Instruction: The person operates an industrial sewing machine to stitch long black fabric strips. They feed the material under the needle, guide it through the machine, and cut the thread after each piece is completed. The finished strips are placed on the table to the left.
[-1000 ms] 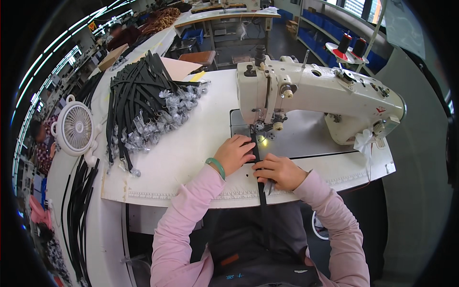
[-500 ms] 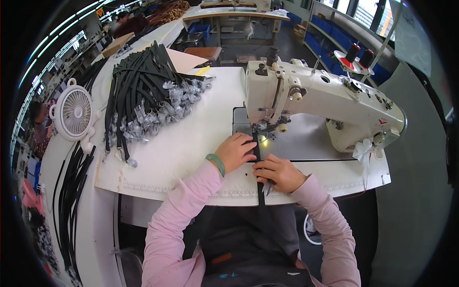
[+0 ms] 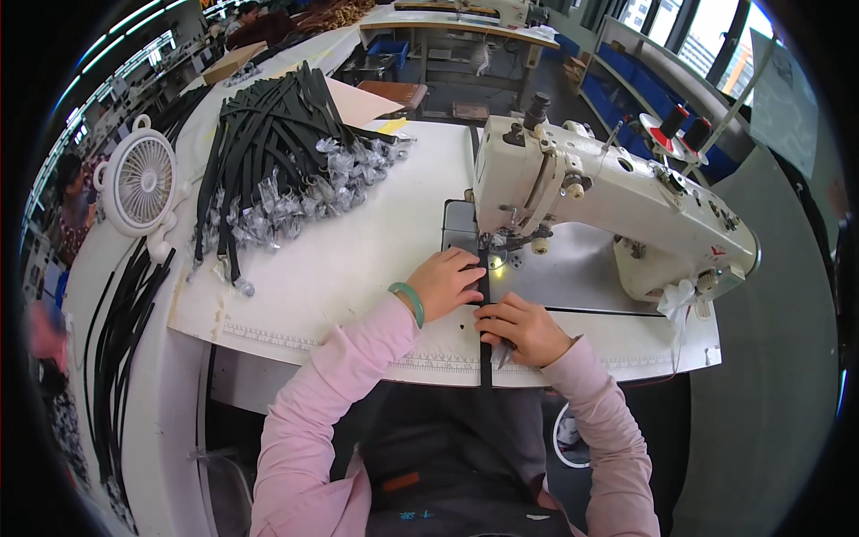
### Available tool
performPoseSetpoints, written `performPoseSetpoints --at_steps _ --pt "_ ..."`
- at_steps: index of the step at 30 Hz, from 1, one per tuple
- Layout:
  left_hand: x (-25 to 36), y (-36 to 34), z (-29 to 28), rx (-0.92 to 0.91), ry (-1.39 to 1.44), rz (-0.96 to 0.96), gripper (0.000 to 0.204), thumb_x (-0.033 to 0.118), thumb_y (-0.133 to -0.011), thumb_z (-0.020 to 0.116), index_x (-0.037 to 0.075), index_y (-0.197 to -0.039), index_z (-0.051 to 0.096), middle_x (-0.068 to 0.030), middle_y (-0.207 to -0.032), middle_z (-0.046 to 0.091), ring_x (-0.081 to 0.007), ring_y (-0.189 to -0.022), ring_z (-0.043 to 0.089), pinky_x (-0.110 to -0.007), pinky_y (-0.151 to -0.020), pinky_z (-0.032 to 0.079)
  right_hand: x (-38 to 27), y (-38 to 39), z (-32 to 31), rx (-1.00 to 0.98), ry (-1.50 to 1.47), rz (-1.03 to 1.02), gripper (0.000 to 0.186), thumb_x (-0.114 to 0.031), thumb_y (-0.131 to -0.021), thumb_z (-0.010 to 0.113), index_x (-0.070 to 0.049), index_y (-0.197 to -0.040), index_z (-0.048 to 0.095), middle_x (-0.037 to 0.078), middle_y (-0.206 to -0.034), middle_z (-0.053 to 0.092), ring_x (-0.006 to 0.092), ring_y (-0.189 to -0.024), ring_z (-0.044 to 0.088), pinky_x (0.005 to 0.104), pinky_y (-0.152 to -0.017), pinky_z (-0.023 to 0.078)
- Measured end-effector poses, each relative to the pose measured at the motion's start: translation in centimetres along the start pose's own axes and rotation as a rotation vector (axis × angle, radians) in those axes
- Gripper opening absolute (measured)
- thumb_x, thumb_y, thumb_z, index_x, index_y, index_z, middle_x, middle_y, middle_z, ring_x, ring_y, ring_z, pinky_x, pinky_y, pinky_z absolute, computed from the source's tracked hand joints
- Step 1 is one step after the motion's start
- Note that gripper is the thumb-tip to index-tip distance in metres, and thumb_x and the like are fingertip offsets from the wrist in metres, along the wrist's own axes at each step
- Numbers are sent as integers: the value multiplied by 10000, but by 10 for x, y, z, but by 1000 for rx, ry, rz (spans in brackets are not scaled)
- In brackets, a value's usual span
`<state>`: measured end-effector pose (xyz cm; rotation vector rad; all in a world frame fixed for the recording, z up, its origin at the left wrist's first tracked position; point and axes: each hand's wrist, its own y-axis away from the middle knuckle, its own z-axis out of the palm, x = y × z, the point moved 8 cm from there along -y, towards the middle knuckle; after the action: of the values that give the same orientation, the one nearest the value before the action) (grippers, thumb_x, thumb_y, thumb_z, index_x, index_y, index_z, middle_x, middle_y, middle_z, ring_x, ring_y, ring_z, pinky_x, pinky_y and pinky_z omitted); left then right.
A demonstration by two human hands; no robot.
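Note:
A narrow black strap [image 3: 485, 295] runs from under the needle of a white sewing machine [image 3: 608, 192] back over the table's front edge into my lap. My left hand [image 3: 445, 282], with a green bangle on the wrist, lies flat against the strap's left side just before the needle. My right hand [image 3: 523, 327] presses on the strap a little nearer to me, with a small metal tool poking out under its fingers. Pink sleeves cover both forearms.
A big pile of black straps with clear-wrapped ends [image 3: 277, 166] lies at the table's far left. A small white fan [image 3: 141, 183] stands at the left edge, more black straps [image 3: 121, 331] hang below it. Red thread spools [image 3: 673, 121] stand behind the machine.
Both hands stay on the strap at the needle. The view has shifted slightly, so the machine and the pile sit a bit further right and lower.

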<state>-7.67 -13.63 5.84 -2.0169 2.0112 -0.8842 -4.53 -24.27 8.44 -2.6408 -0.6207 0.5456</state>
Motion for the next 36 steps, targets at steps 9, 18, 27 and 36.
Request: performPoseSetpoints --at_steps 9,18,27,36 --pt "0 1 1 -21 -7 -6 360 227 -712 674 41 -1010 595 -106 -1066 542 -282 -1003 495 -354 -852 423 0 0 0 -1 -9 11 242 -62 -681 664 -37 -910 592 48 -970 579 231 -802 519 321 -655 484" --pt "0 1 2 -36 -18 1 419 245 -688 690 44 -1040 582 -114 -1099 533 -286 -1029 483 -361 -867 411 1 0 0 -35 -10 25 286 -33 -645 668 -36 -920 589 52 -979 580 236 -826 518 325 -674 489" --pt "1 2 1 -66 -31 -18 475 290 -681 693 49 -1070 568 -119 -1134 516 -283 -1071 458 -377 -887 391 0 -1 -1 6 -9 10 246 -47 -667 662 -28 -901 588 51 -950 585 227 -805 520 320 -662 486" --pt "5 -2 -1 8 -33 69 280 189 -691 674 25 -911 619 -76 -980 587 -242 -946 528 -322 -778 464 0 2 -9 70 53 30 191 -78 -681 668 -36 -852 595 44 -910 594 224 -757 533 317 -622 485"
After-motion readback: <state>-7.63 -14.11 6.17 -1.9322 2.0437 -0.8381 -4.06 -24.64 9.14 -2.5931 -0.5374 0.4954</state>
